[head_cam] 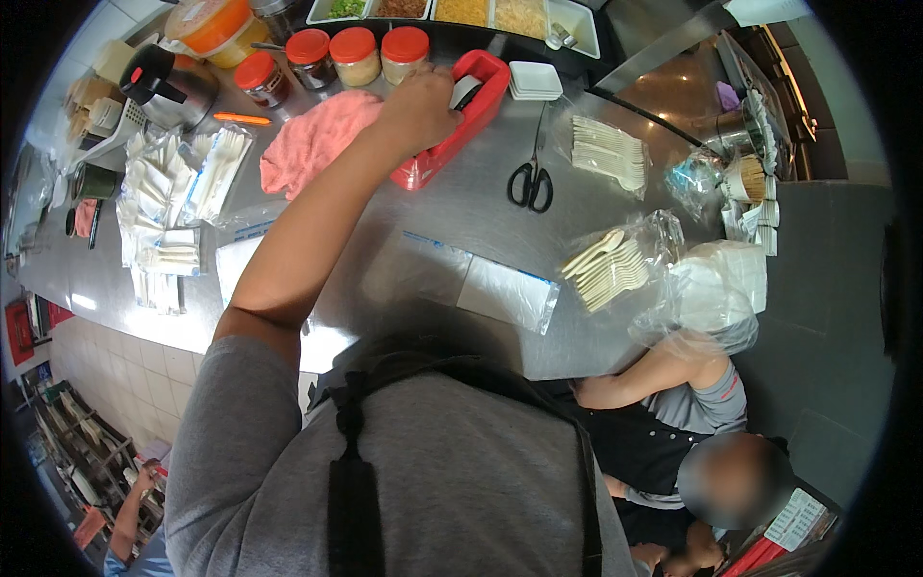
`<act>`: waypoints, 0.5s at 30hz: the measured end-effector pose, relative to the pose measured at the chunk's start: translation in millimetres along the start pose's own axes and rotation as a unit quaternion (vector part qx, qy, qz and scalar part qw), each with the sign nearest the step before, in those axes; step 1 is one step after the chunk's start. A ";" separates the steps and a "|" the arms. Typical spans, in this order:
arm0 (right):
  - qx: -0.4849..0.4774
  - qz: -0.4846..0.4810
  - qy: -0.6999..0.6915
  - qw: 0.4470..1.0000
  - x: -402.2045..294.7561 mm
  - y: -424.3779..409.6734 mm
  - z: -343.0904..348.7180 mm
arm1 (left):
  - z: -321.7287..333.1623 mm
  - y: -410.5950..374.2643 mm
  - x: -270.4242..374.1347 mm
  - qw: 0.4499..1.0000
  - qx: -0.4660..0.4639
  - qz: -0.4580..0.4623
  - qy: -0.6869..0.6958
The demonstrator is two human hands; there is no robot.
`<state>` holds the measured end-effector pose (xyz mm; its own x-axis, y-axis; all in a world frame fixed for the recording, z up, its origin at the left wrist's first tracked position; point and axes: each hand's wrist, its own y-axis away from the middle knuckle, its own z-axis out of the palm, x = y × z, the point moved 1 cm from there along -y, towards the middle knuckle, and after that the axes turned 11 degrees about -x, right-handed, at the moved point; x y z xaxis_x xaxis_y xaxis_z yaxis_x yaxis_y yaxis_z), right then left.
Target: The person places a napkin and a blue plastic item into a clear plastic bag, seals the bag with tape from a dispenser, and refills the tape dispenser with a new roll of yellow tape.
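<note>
My left hand point(425, 108) reaches to a red plastic basket point(479, 119) at the upper middle, beside a white and black object point(466, 92) inside it. My fingers are partly hidden, and whether they grip anything is unclear. My right hand is out of view. A pink cloth point(317, 141) lies left of the basket. Black-handled scissors point(531, 184) rest to its right. Flat clear plastic packets with a blue edge point(508, 292) lie nearer to me. Red-lidded jars point(353, 58) stand behind the cloth, and small white trays point(535, 79) are stacked right of the basket.
On the steel counter point(440, 216) lie bagged light-coloured cutlery point(609, 155), more spoons or forks point(613, 270) and wrapped cutlery point(159, 195). A steel jug point(169, 86) and an orange-lidded tub point(213, 29) stand upper left. Food trays point(461, 13) line the back. A co-worker point(649, 425) is close at right.
</note>
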<state>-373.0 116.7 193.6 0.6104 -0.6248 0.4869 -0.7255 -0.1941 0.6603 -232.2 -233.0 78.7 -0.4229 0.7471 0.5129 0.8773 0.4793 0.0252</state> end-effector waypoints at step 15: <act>0.004 0.001 -0.014 1.000 22.4 1.0 8.8 | 23.3 8.1 16.0 0.981 0.163 -0.029 0.102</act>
<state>-362.9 95.9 200.1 0.5997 -0.6458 0.4726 -0.7296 -0.1985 0.6545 -237.2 -206.4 67.1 -0.3866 0.6225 0.6805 0.7197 0.6650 -0.1994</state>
